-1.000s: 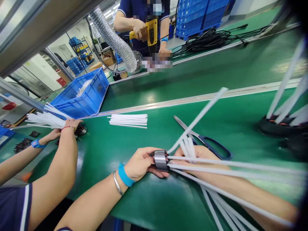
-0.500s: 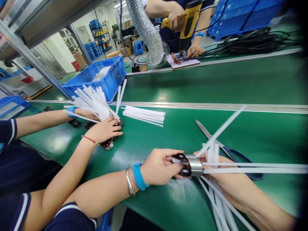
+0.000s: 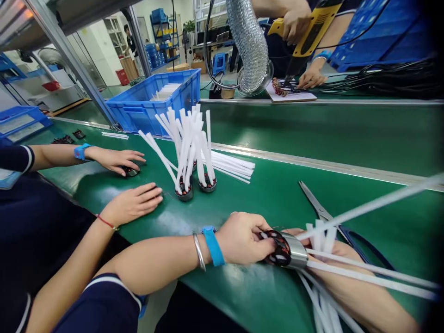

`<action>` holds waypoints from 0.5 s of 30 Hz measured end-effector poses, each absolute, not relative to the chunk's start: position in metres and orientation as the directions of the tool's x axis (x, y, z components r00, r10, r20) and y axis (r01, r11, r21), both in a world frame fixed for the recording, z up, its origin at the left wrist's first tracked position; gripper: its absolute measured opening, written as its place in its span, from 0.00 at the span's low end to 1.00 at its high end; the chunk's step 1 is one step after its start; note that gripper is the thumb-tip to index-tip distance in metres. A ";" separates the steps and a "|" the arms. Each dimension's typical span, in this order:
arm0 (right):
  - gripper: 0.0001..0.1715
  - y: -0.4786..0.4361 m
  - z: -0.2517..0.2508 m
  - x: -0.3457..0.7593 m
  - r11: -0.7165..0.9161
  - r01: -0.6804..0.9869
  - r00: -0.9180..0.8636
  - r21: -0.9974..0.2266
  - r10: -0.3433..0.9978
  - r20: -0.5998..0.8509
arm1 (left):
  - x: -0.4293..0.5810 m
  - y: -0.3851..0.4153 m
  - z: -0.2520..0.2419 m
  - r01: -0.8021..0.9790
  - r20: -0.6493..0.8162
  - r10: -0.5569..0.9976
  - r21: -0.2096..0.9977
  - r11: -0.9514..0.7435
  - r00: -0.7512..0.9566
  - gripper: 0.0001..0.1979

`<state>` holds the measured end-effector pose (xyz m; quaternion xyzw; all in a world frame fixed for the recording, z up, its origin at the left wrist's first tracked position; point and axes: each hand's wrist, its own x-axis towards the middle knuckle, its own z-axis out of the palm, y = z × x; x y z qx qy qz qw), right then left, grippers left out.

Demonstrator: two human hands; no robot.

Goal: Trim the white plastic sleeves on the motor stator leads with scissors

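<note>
My left hand is closed around the dark winding end of a motor stator, a silver metal ring with copper coils. White strips stick out of the stator's other end toward the right, and one slants up. Behind that ring is my right hand, its fingers partly hidden. A bundle of white strips passes through its grip, with tails hanging below the wrist. Scissors lie on the green bench just beyond my right hand.
Stators stuffed with upright white strips stand left of centre, near a co-worker's two hands. Loose strips lie behind them. A blue crate stands farther back. Across the bench, another person holds a yellow heat gun beside a silver duct.
My view has shifted, so the scene sits differently. The co-worker's hands have left the strip-filled stators, which now stand alone; one hand is on another stator. My hands keep their hold.
</note>
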<state>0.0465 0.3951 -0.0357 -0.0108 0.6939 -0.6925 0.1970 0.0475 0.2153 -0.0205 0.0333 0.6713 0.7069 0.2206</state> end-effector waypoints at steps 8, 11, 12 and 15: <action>0.16 0.395 -0.026 0.050 0.141 0.133 -0.943 -0.981 -0.286 -0.169 | 0.041 0.203 0.003 -0.558 -0.463 0.517 0.829 -0.037 -0.720 0.10; 0.14 0.395 -0.026 0.050 0.119 0.181 -0.936 -0.976 -0.285 -0.208 | 0.038 0.201 0.003 -0.579 -0.468 0.547 0.815 -0.038 -0.694 0.10; 0.14 0.396 -0.028 0.049 0.095 0.214 -0.926 -0.972 -0.296 -0.233 | 0.037 0.201 0.001 -0.580 -0.465 0.554 0.814 -0.041 -0.691 0.10; 0.13 0.400 -0.033 0.046 0.032 0.304 -0.900 -0.952 -0.318 -0.298 | 0.036 0.203 -0.004 -0.580 -0.445 0.580 0.813 -0.058 -0.682 0.11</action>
